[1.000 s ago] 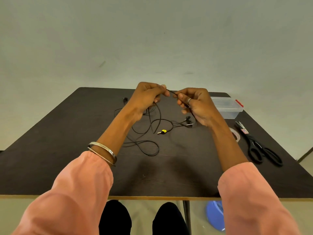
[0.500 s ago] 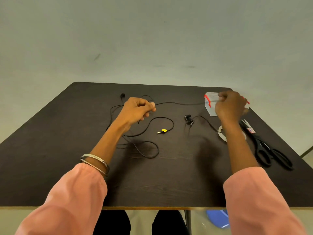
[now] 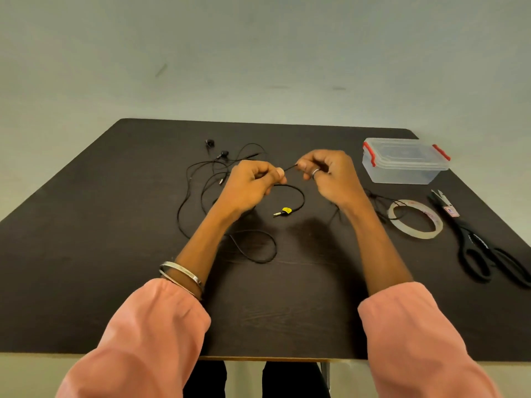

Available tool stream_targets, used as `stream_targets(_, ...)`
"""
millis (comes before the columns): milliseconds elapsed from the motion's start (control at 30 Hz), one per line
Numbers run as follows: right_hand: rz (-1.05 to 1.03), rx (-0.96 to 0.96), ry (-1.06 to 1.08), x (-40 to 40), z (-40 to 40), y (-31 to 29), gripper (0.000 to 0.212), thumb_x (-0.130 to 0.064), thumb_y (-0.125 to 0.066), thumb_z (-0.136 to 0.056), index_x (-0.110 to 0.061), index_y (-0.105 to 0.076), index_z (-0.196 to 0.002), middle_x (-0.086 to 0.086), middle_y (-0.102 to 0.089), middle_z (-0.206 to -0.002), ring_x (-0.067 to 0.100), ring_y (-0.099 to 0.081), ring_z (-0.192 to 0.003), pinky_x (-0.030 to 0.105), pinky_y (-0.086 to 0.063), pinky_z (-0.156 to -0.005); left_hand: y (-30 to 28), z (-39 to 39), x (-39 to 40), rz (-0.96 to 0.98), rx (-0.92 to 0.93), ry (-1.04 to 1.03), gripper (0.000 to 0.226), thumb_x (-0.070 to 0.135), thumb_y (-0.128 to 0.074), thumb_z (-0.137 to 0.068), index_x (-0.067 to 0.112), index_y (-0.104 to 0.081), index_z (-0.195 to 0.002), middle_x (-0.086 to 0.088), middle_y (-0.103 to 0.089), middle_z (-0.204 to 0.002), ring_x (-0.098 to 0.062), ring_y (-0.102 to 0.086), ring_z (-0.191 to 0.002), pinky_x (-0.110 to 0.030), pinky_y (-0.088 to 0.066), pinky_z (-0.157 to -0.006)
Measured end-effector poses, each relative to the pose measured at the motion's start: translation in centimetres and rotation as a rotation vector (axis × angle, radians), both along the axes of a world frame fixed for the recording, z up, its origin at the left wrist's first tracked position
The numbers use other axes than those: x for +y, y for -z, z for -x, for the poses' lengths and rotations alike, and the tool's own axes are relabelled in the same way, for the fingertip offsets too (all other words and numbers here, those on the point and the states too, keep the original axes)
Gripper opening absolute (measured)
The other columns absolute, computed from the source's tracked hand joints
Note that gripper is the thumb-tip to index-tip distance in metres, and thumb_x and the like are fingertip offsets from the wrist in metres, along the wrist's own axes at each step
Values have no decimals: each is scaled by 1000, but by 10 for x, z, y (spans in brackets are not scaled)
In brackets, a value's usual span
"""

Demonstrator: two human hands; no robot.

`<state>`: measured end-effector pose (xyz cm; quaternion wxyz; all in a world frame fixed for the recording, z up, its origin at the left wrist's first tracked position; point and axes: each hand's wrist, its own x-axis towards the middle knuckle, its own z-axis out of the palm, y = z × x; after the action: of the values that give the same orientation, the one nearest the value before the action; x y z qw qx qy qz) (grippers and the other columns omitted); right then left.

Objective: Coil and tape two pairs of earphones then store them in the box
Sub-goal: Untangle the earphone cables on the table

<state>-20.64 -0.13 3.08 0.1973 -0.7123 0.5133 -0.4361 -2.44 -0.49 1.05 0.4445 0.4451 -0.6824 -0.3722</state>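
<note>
Two black earphone cables lie tangled on the dark table (image 3: pixel 86 225). My left hand (image 3: pixel 250 185) and my right hand (image 3: pixel 327 175) are raised over the middle and pinch a short stretch of one earphone cable (image 3: pixel 290 168) between them. That cable loops down to a plug with a yellow tag (image 3: pixel 286 210). The other earphones (image 3: pixel 201 173) lie to the left, their buds at the back. A clear plastic box (image 3: pixel 402 162) with red clips and its lid on stands at the back right. A tape roll (image 3: pixel 415 219) lies flat to the right.
Black scissors (image 3: pixel 482 248) lie near the right edge, beside the tape roll. A small snipper (image 3: pixel 444 201) lies just behind them. Another cable loop (image 3: pixel 253 245) rests between my forearms.
My right hand has come back from the box to the middle, close to my left hand. Both hands now pinch the cable close together, instead of stretched wide apart.
</note>
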Motion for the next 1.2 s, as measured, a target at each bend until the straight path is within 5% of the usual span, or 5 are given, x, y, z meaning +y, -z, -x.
stream_targets(300, 159, -54, 646, -7, 21, 17, 19, -3, -49, -90, -6, -66, -99, 11, -66, -97, 26, -59, -96, 37, -49, -78, 3, -21, 3, 2, 53, -78, 24, 24, -59, -95, 18, -73, -76, 10, -42, -43, -9, -33, -44, -20, -29, -46)
stream_targets(567, 278, 550, -4, 3, -23, 21, 37, -30, -54, -89, -18, -60, -125, -2, -64, -103, 17, -51, -102, 33, -25, -92, 5, -19, 4, 65, 17, -132, 24, 22, -60, -94, 23, -70, -73, 8, -44, -44, -14, -35, -46, -24, -28, -48)
stream_targets(733, 162, 124, -88, 2, -25, 25, 19, 3, -53, -89, -4, -70, -95, 5, -69, -74, 10, -61, -65, 26, -51, -67, 1, -21, 4, 33, 6, -68, 22, 24, -61, -94, 16, -73, -76, 9, -44, -45, -9, -34, -45, -19, -29, -45)
stream_targets(967, 168, -267, 559, -11, 9, 24, 20, -8, -50, -96, -4, -69, -100, 7, -68, -82, 13, -62, -75, 34, -58, -76, -6, -33, 3, 24, 84, -128, 25, 24, -59, -95, 13, -73, -78, 13, -49, -42, -10, -32, -48, -17, -28, -47)
stream_targets(1200, 375, 432, 239, -2, -17, 18, 56, -19, -59, -83, -17, -48, -138, 3, -58, -123, 24, -42, -120, 38, -24, -97, -2, -24, 1, 49, 161, -173, 28, 30, -59, -95, 27, -72, -70, -21, -64, -67, -18, -39, -56, -25, -34, -54)
